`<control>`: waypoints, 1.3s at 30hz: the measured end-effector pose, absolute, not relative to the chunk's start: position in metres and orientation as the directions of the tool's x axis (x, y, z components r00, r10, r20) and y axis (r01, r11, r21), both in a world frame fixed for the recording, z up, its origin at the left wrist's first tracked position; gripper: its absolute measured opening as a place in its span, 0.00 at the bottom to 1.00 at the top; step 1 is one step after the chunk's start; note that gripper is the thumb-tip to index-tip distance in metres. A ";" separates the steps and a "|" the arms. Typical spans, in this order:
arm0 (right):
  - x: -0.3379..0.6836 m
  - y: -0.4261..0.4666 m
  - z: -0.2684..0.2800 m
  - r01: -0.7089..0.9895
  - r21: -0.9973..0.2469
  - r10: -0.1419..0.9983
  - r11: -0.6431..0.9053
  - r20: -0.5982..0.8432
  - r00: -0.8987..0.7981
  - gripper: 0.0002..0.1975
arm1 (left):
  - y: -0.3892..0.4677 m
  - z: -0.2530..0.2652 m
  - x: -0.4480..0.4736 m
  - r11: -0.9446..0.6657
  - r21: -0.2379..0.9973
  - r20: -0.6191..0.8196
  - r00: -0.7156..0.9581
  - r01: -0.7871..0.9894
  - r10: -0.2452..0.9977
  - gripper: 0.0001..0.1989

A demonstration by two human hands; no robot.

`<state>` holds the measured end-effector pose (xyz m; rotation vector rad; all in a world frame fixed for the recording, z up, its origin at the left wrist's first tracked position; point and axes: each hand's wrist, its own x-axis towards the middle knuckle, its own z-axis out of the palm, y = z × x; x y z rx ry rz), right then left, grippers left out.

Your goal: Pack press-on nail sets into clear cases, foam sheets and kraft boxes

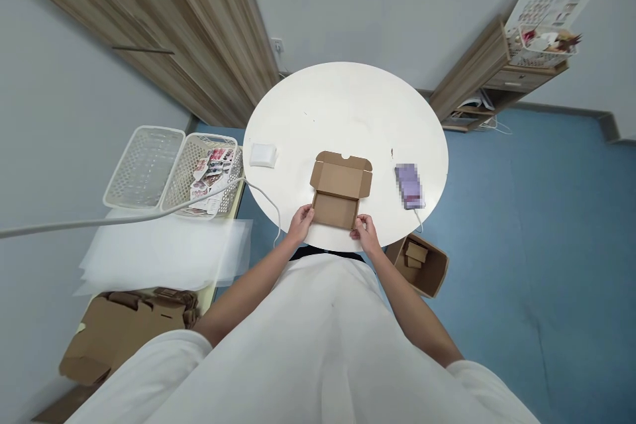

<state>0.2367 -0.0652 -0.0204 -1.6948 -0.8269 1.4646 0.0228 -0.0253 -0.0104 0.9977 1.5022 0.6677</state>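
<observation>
An open brown cardboard box [336,210] rests near the front edge of the round white table [348,99]. Its flap lid is folded back, away from me, and the inside looks bare. My left hand [301,222] grips the box's left wall, thumb and fingers closed on it. At the opposite side, my right hand [366,234] pinches the right wall near the front corner. On the left of the table lies a small white stack of flat packets [263,155]. A purple pixelated item [410,186] lies to the right, with a white cable coming from it.
White baskets, one with printed cards [213,175], stand left beside translucent sheets [163,252] and flat cardboard boxes [124,331]. A grey cable [149,215] crosses to the table's left edge. A carton [430,270] with small boxes sits on the floor at right.
</observation>
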 end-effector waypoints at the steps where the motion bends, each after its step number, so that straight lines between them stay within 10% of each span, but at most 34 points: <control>1: 0.238 -0.063 -0.021 -0.009 -0.850 0.841 -0.526 -0.522 0.143 0.21 | -0.024 -0.009 0.026 0.480 0.853 -0.492 0.011 0.204 0.870 0.24; 19: 0.282 -0.010 -0.020 -0.149 -0.831 0.828 -0.536 -0.552 0.103 0.20 | 0.021 -0.016 0.076 0.489 0.824 -0.505 0.023 -0.286 0.863 0.26; 39: 0.257 -0.063 -0.034 0.260 -0.945 0.960 -0.200 -0.136 0.245 0.33 | -0.001 -0.020 0.044 0.550 0.830 -0.543 -0.090 0.093 0.835 0.29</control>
